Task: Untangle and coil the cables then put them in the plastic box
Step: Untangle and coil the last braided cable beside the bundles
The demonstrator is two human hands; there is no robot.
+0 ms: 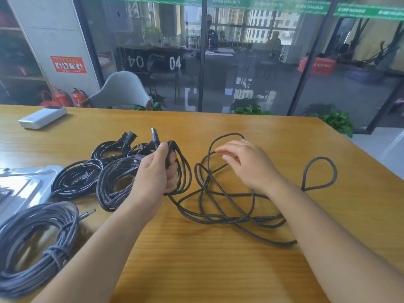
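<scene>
A long dark braided cable (231, 217) sprawls in loose loops across the middle of the wooden table (218, 270). My left hand (157, 173) grips a few gathered loops of it, with its USB plug (154, 136) sticking up above my thumb. My right hand (244, 162) hovers over the loose loops, fingers relaxed and spread, holding nothing. Coiled cables lie to the left: a tied grey coil (37, 243), a braided coil (113, 184) and black coils (76, 180). The clear plastic box (24, 184) sits at the left edge.
A white power bank (42, 117) lies at the far left of the table. One loop of the cable (319, 173) reaches toward the table's right edge. Beyond the far edge stand a grey chair (122, 90), plants and a glass wall.
</scene>
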